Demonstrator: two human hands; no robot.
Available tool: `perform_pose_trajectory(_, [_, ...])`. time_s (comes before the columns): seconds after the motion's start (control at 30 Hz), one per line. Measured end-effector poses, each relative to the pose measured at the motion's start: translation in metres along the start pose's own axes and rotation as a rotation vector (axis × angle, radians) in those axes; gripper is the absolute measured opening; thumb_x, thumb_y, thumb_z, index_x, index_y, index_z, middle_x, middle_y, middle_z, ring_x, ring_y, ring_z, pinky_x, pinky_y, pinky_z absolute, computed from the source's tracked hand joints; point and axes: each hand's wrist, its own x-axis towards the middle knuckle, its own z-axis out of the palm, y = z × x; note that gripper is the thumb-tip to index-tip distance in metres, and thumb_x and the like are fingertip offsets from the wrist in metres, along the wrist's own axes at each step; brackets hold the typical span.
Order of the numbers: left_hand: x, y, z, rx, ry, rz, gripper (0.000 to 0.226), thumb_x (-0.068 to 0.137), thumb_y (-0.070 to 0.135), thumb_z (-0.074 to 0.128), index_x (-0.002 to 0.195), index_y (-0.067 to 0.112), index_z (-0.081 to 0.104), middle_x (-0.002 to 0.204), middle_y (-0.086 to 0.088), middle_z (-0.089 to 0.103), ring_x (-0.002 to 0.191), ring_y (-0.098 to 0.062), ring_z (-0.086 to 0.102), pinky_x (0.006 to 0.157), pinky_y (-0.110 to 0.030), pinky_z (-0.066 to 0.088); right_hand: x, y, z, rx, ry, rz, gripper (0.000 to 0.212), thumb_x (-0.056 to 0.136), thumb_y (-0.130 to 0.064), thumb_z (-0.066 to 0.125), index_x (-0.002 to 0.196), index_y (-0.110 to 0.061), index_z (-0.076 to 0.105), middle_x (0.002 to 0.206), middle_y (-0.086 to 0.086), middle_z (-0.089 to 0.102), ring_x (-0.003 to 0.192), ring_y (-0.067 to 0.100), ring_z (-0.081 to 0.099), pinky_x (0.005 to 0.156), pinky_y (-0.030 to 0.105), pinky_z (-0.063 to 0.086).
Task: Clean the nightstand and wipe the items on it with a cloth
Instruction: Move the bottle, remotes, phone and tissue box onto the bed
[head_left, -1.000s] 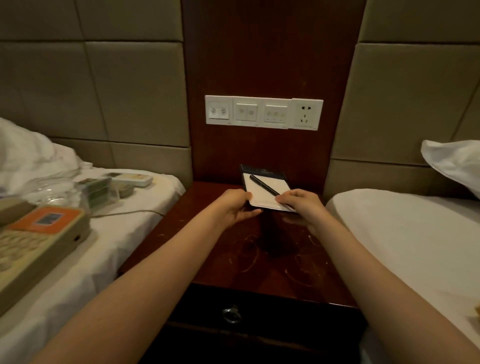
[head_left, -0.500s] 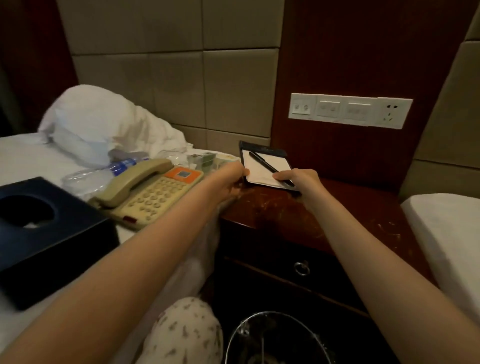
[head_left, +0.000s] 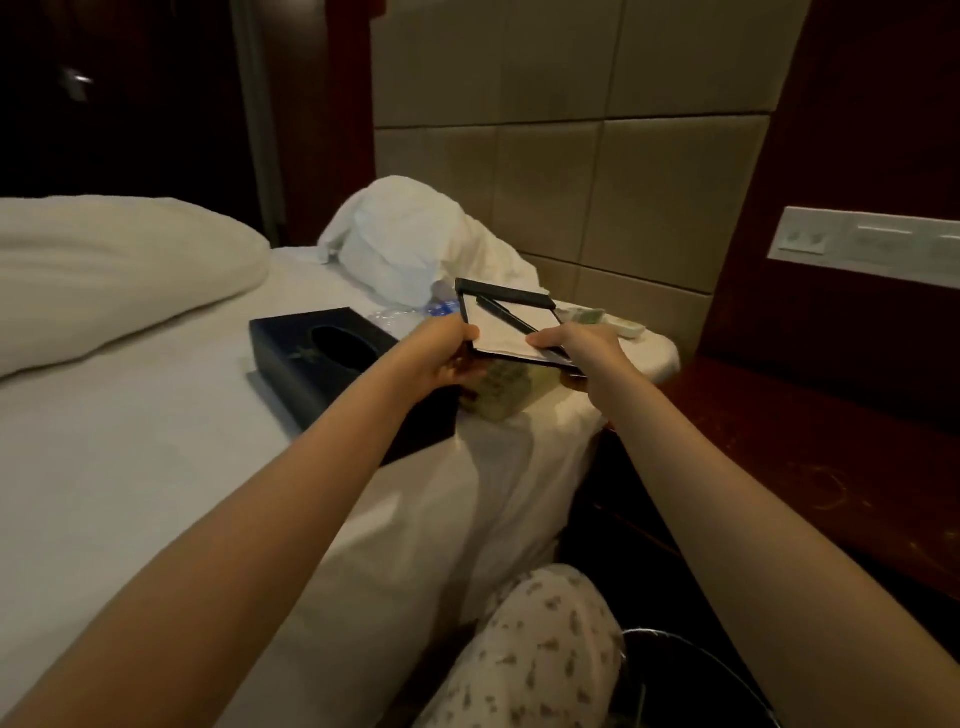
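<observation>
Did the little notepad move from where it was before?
Yes. The notepad went left, away from the switch panel: off the nightstand and now over the bed.

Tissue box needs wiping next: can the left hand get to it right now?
Likely yes: the tissue box lies just beside the left hand, nothing between, though that hand grips the notepad tray.

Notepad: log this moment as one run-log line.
notepad with pen on it | held above bed edge | left hand grips left side | right hand grips right side | nightstand at right
</observation>
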Motion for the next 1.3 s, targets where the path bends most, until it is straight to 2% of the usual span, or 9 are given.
perform_pose_trajectory(0.13, [-0.015, 0.009, -0.037, 0.117, 0.157, 0.065, 0.031, 0.096, 0.010, 0.040, 0.126, 0.002, 0.045, 0.081, -0.007, 0.054, 0.068, -0.016, 0.056, 0.060, -0.027, 0.050, -0.010, -0.014, 0.037, -0.021, -0.050, -0.039, 0.028, 0.077, -0.018, 0.074, 0.095, -0.009, 0.054, 0.098, 0.003, 0.056, 0.086, 0.016, 0.052, 0.072, 0.030, 0.045])
perform_pose_trajectory(0.3, [-0.036, 0.018, -0.083, 0.257, 0.280, 0.043, 0.028, 0.096, 0.012, 0.040, 0.122, 0.003, 0.047, 0.078, -0.006, 0.057, 0.065, -0.015, 0.055, 0.057, -0.028, 0.046, -0.034, -0.032, 0.084, -0.057, -0.141, -0.070, 0.050, 0.079, -0.017, 0.073, 0.123, -0.003, 0.052, 0.106, 0.004, 0.052, 0.093, 0.020, 0.047, 0.072, 0.031, 0.040])
perform_pose_trajectory(0.5, [-0.067, 0.009, -0.141, 0.417, 0.390, 0.064, 0.016, 0.093, 0.011, 0.037, 0.094, 0.005, 0.052, 0.079, -0.006, 0.063, 0.061, -0.015, 0.056, 0.057, -0.024, 0.044, -0.063, -0.039, 0.138, -0.121, -0.227, -0.093, 0.058, 0.083, -0.019, 0.070, 0.130, -0.001, 0.040, 0.118, 0.008, 0.051, 0.097, 0.021, 0.045, 0.080, 0.029, 0.040])
perform_pose_trajectory(0.6, [-0.084, -0.001, -0.167, 0.445, 0.425, 0.029, 0.019, 0.096, 0.013, 0.036, 0.104, 0.005, 0.050, 0.084, -0.006, 0.064, 0.064, -0.013, 0.056, 0.059, -0.025, 0.043, -0.079, -0.036, 0.165, -0.170, -0.281, -0.111, 0.053, 0.081, -0.019, 0.071, 0.126, -0.003, 0.048, 0.112, 0.009, 0.053, 0.095, 0.020, 0.046, 0.077, 0.029, 0.041])
perform_pose_trajectory(0.8, [-0.112, -0.015, -0.210, 0.484, 0.570, -0.025, 0.021, 0.093, 0.010, 0.033, 0.107, 0.008, 0.049, 0.081, -0.004, 0.065, 0.062, -0.012, 0.056, 0.058, -0.024, 0.044, -0.103, -0.029, 0.214, -0.249, -0.379, -0.199, 0.035, 0.083, -0.020, 0.069, 0.110, -0.004, 0.054, 0.095, 0.007, 0.053, 0.077, 0.017, 0.048, 0.076, 0.029, 0.042])
perform_pose_trajectory(0.97, [-0.133, -0.035, -0.236, 0.675, 0.624, -0.100, 0.022, 0.089, 0.012, 0.035, 0.071, 0.011, 0.048, 0.042, 0.008, 0.061, 0.061, -0.011, 0.053, 0.055, -0.023, 0.038, -0.117, -0.007, 0.243, -0.306, -0.441, -0.218, 0.032, 0.080, -0.020, 0.071, 0.108, -0.008, 0.060, 0.097, 0.007, 0.055, 0.086, 0.020, 0.050, 0.068, 0.028, 0.042])
perform_pose_trajectory(1.1, [-0.138, -0.048, -0.238, 0.899, 0.570, -0.227, 0.028, 0.090, 0.016, 0.037, 0.066, 0.012, 0.049, 0.061, 0.000, 0.060, 0.056, -0.013, 0.050, 0.054, -0.024, 0.038, -0.120, 0.015, 0.251, -0.360, -0.447, -0.207, 0.028, 0.080, -0.017, 0.073, 0.104, -0.006, 0.065, 0.109, 0.010, 0.062, 0.103, 0.024, 0.058, 0.090, 0.032, 0.048])
perform_pose_trajectory(1.23, [-0.133, -0.061, -0.242, 1.036, 0.545, -0.280, 0.030, 0.088, 0.022, 0.044, 0.062, 0.013, 0.055, 0.062, -0.002, 0.059, 0.058, -0.018, 0.055, 0.071, -0.028, 0.047, -0.117, 0.032, 0.244, -0.400, -0.444, -0.321, 0.011, 0.083, -0.014, 0.069, 0.093, -0.010, 0.067, 0.106, 0.005, 0.063, 0.101, 0.016, 0.055, 0.080, 0.025, 0.042])
perform_pose_trajectory(1.3, [-0.133, -0.058, -0.242, 1.117, 0.563, -0.289, 0.027, 0.086, 0.022, 0.046, 0.062, 0.014, 0.056, 0.063, 0.001, 0.059, 0.060, -0.017, 0.056, 0.067, -0.026, 0.046, -0.116, 0.036, 0.241, -0.424, -0.438, -0.361, 0.015, 0.085, -0.015, 0.067, 0.098, -0.009, 0.068, 0.109, 0.004, 0.063, 0.105, 0.017, 0.055, 0.079, 0.023, 0.040])
